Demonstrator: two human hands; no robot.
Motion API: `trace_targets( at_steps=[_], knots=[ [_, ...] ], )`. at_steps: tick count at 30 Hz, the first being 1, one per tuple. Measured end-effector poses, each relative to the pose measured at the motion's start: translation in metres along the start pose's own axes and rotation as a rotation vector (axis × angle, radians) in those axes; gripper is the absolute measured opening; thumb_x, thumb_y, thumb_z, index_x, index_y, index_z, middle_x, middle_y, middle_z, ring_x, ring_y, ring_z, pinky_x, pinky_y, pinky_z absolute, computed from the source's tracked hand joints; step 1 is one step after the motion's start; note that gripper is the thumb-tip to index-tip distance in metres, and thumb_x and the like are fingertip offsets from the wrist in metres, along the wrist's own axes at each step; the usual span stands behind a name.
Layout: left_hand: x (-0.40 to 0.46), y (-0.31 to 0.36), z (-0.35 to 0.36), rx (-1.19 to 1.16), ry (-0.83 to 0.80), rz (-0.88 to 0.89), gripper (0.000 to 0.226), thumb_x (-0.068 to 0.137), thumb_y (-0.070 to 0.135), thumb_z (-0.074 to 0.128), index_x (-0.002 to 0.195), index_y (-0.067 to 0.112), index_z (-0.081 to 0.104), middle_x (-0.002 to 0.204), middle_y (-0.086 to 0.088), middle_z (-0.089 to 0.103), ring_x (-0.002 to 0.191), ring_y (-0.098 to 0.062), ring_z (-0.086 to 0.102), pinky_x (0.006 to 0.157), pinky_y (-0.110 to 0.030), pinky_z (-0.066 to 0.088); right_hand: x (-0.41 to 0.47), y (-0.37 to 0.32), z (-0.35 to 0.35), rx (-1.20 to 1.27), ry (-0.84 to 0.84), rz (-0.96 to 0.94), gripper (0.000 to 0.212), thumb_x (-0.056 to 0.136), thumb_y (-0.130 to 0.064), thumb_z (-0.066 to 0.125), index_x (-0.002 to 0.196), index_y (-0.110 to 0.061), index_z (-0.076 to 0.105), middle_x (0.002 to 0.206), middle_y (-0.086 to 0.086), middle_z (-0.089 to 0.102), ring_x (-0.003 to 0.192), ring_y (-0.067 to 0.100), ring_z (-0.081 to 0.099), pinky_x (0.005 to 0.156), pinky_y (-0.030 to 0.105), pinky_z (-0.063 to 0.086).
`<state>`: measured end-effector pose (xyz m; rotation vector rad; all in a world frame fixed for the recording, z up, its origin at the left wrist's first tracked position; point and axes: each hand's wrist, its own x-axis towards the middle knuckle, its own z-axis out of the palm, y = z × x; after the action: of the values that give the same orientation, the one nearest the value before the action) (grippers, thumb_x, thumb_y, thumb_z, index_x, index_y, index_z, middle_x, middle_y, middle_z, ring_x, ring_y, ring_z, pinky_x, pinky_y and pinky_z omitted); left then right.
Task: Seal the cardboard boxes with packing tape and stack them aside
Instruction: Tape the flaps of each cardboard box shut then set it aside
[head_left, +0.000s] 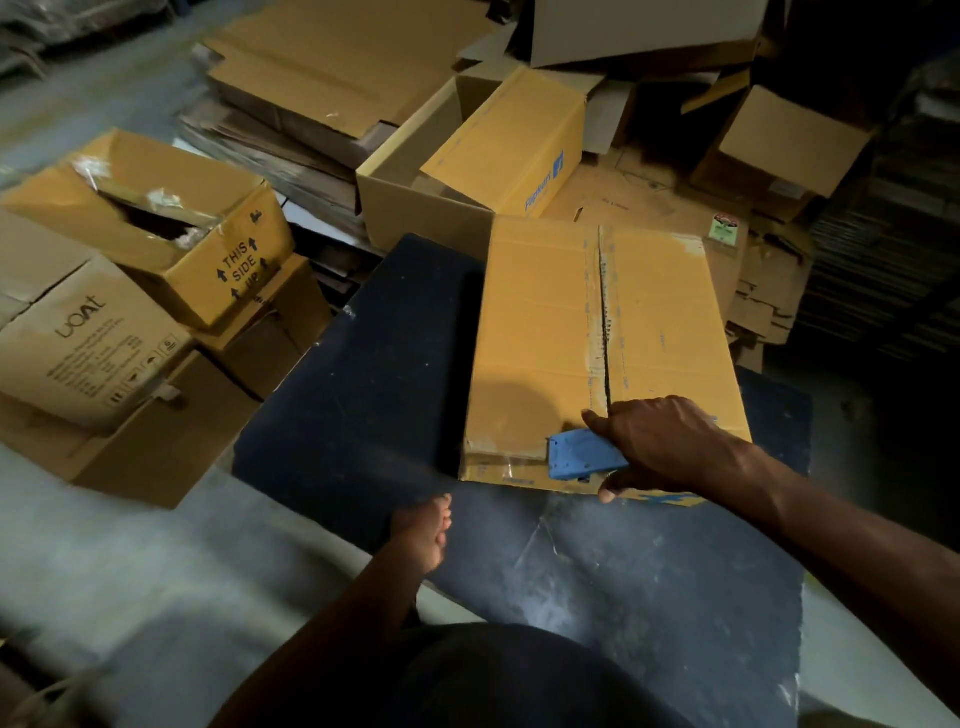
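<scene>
Left hand (423, 535) was down at the near edge of the dark bench (363, 374), blurry, so couldn't tell if it was gripping anything. Right hand (660, 447) was wrapped around a blue tape dispenser (582, 454), pressed on the near end of the cardboard box (540, 332) lying flat on the bench, centre seam not closed. Behind and left sat more boxes, one printed "THIS SIDE UP" (156, 218).

- The blue tape dispenser (584, 454) is partly hidden under the right hand (662, 447), so its roll cannot be seen.
- The left hand (423, 535) is motion-blurred; its fingers cannot be made out.
- The stacked boxes (644, 26) are cut off by the top edge.
- Dark shelving (883, 234) at right is too dim to read.
</scene>
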<state>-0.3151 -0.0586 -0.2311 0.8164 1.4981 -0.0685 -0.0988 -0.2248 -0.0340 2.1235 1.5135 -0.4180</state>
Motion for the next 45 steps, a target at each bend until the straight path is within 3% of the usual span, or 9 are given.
trace_targets(
  at_steps=[4,7,10,14,20,28,34,39,45],
  knots=[
    [-0.028,0.015,-0.014,0.326,0.361,0.987,0.02,0.098,0.039,0.068,0.093,0.02,0.069,0.091,0.0,0.071,0.087,-0.021,0.068,0.073,-0.028,0.048,0.0,0.004,0.0,0.012,0.026,-0.02,0.1,0.08,-0.077,0.065,0.155,-0.022,0.029,0.13,0.004,0.049,0.107,0.03,0.066,0.073,0.039,0.052],
    [-0.068,0.035,-0.008,0.581,0.239,1.763,0.042,0.086,0.037,0.079,0.119,0.012,0.073,0.122,-0.002,0.07,0.116,-0.017,0.062,0.1,-0.031,0.046,0.0,0.004,0.004,0.032,0.02,-0.067,0.108,0.082,-0.073,0.067,0.163,-0.035,0.007,0.129,0.005,0.044,0.107,0.029,0.063,0.065,0.038,0.047],
    [-0.042,0.041,0.017,0.939,0.12,2.054,0.064,0.089,0.049,0.079,0.133,0.004,0.068,0.14,-0.011,0.065,0.136,-0.026,0.057,0.119,-0.045,0.037,-0.002,0.002,0.004,0.009,0.03,-0.105,0.102,0.087,-0.069,0.065,0.16,-0.05,-0.003,0.127,0.004,0.043,0.103,0.03,0.064,0.062,0.036,0.04],
    [0.008,0.039,0.029,1.066,0.212,2.274,0.048,0.094,0.019,0.078,0.138,0.005,0.065,0.147,-0.012,0.059,0.138,-0.027,0.055,0.115,-0.048,0.044,-0.001,0.0,0.001,-0.05,0.003,-0.125,0.079,0.096,-0.056,0.062,0.159,-0.052,0.014,0.132,0.005,0.042,0.109,0.031,0.063,0.065,0.037,0.041],
    [0.008,0.042,0.023,1.067,0.154,2.288,0.05,0.093,0.009,0.078,0.141,0.007,0.063,0.149,-0.01,0.058,0.14,-0.025,0.053,0.116,-0.046,0.043,-0.014,0.024,0.008,-0.049,-0.107,-0.122,0.085,0.099,-0.029,0.063,0.158,-0.056,0.009,0.126,0.005,0.051,0.112,0.03,0.062,0.076,0.04,0.044],
    [-0.005,0.043,0.023,1.086,0.067,2.224,0.034,0.108,0.011,0.055,0.14,0.007,0.062,0.148,-0.011,0.058,0.139,-0.027,0.054,0.113,-0.049,0.046,-0.057,0.083,0.043,0.01,-0.201,-0.027,0.085,0.096,-0.027,0.064,0.153,-0.063,0.013,0.12,0.0,0.052,0.108,0.022,0.06,0.064,0.036,0.045],
    [-0.001,0.048,0.016,1.145,-0.03,2.179,0.058,0.091,0.001,0.076,0.146,0.008,0.058,0.156,-0.007,0.05,0.146,-0.025,0.046,0.116,-0.051,0.041,-0.064,0.083,0.045,-0.006,-0.179,-0.028,0.086,0.092,-0.034,0.069,0.156,-0.058,0.017,0.122,0.002,0.055,0.109,0.024,0.061,0.071,0.038,0.046],
    [0.013,0.087,-0.013,1.353,-0.017,2.146,0.058,0.095,0.001,0.055,0.152,0.012,0.049,0.159,-0.007,0.047,0.148,-0.028,0.044,0.113,-0.056,0.043,-0.054,0.056,0.033,0.043,-0.131,-0.054,0.081,0.09,-0.037,0.069,0.159,-0.045,0.027,0.128,0.006,0.058,0.113,0.028,0.062,0.073,0.035,0.044],
    [-0.036,0.097,0.006,1.489,0.146,2.055,0.075,0.096,0.061,0.054,0.149,0.008,0.049,0.157,-0.011,0.046,0.157,-0.02,0.024,0.125,-0.047,0.023,-0.032,0.039,0.018,0.028,-0.078,-0.057,0.055,0.086,-0.038,0.072,0.139,-0.033,0.058,0.111,0.004,0.068,0.095,0.028,0.067,0.066,0.035,0.042]
  ],
)
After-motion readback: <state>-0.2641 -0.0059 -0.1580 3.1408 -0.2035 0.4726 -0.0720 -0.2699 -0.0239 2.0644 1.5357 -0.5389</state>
